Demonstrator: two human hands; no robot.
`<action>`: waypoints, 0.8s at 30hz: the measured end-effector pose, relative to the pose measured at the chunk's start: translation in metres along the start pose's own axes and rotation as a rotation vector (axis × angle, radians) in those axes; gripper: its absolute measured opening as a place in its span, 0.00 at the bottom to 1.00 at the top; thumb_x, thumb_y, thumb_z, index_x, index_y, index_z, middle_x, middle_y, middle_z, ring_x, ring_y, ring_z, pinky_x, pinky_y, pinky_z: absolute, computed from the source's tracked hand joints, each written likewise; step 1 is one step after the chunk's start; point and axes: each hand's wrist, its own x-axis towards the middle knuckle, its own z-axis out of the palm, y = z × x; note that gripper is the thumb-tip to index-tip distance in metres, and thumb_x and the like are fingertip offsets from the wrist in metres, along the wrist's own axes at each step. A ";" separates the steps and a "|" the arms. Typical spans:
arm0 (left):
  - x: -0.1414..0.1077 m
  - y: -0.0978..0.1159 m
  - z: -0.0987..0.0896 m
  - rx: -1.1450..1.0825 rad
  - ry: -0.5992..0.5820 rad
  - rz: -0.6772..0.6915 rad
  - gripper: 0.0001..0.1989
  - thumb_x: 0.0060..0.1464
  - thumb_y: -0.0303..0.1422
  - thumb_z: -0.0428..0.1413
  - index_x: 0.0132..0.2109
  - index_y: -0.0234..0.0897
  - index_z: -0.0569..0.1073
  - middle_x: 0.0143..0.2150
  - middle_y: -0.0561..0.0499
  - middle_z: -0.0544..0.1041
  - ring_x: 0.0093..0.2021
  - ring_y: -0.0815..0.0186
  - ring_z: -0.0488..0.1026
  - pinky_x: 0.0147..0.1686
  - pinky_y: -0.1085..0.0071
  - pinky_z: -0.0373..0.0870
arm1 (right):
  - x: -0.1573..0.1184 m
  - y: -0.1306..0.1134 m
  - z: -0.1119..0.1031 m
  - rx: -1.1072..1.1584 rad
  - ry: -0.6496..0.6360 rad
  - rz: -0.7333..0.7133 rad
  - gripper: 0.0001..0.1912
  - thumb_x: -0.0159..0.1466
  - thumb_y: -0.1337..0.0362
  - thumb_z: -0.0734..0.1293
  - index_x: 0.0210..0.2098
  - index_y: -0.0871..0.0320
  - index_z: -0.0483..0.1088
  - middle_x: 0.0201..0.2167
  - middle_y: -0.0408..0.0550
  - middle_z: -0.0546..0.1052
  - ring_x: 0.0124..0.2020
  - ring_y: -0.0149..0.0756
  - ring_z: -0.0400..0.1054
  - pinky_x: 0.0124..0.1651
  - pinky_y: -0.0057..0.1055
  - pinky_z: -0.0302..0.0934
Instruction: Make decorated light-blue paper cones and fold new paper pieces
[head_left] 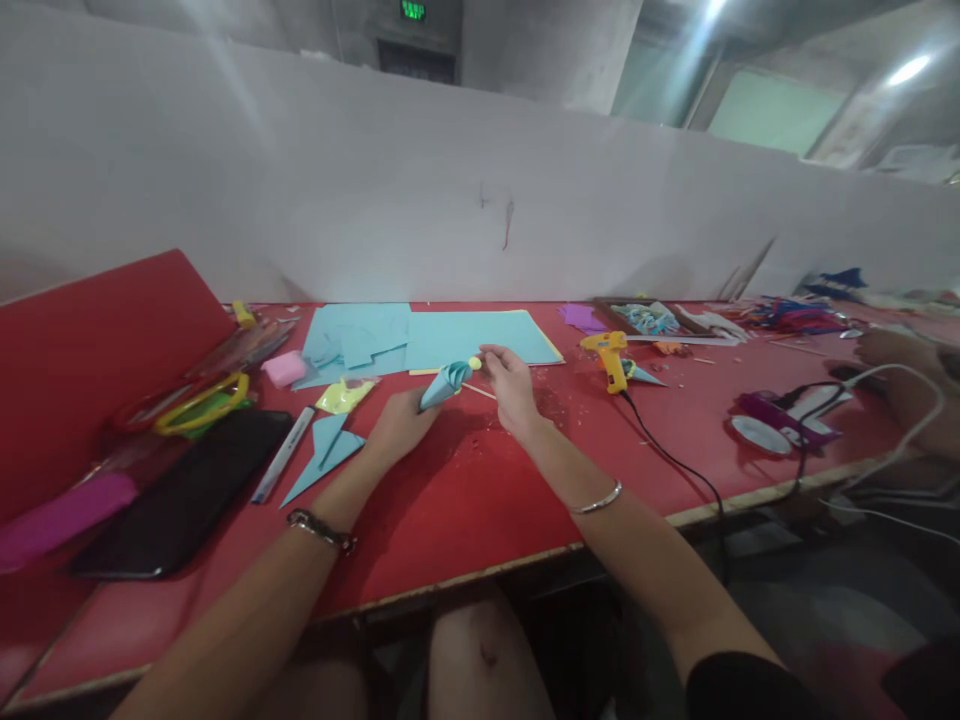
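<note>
Red table (480, 510); left hand (403, 425) holding blue cone (442, 385), right hand (511, 385) near.

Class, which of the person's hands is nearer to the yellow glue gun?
Right. The right hand is left of the yellow glue gun, not touching it; the left hand is farther left, holding the blue paper cone.

A glue gun (613, 357) and paper sheets (454, 335) suggest a craft workshop.
</note>
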 end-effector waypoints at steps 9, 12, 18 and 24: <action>-0.003 -0.001 -0.008 0.505 0.012 -0.053 0.09 0.44 0.37 0.51 0.29 0.39 0.72 0.27 0.46 0.72 0.28 0.59 0.67 0.24 0.72 0.50 | -0.007 -0.013 0.002 0.153 -0.132 -0.034 0.03 0.54 0.67 0.62 0.29 0.56 0.66 0.29 0.41 0.74 0.36 0.29 0.69 0.46 0.32 0.60; -0.005 0.001 -0.007 0.550 -0.010 -0.087 0.10 0.42 0.40 0.52 0.29 0.39 0.72 0.27 0.45 0.72 0.30 0.57 0.68 0.24 0.72 0.52 | -0.009 -0.010 0.003 0.179 -0.206 -0.037 0.03 0.54 0.67 0.62 0.29 0.56 0.67 0.28 0.41 0.74 0.35 0.29 0.69 0.48 0.32 0.60; -0.007 0.006 -0.004 0.706 -0.095 -0.105 0.14 0.45 0.42 0.49 0.32 0.38 0.72 0.30 0.45 0.74 0.33 0.57 0.70 0.27 0.71 0.58 | -0.011 0.000 0.003 0.120 -0.297 -0.023 0.03 0.52 0.66 0.64 0.29 0.56 0.68 0.25 0.39 0.74 0.32 0.28 0.70 0.44 0.30 0.61; -0.008 0.015 -0.005 0.796 -0.202 -0.082 0.17 0.49 0.42 0.45 0.42 0.40 0.69 0.35 0.48 0.75 0.35 0.60 0.71 0.28 0.72 0.61 | -0.015 -0.005 0.004 -0.003 -0.419 -0.082 0.05 0.53 0.62 0.64 0.30 0.56 0.68 0.26 0.40 0.75 0.32 0.29 0.70 0.41 0.29 0.62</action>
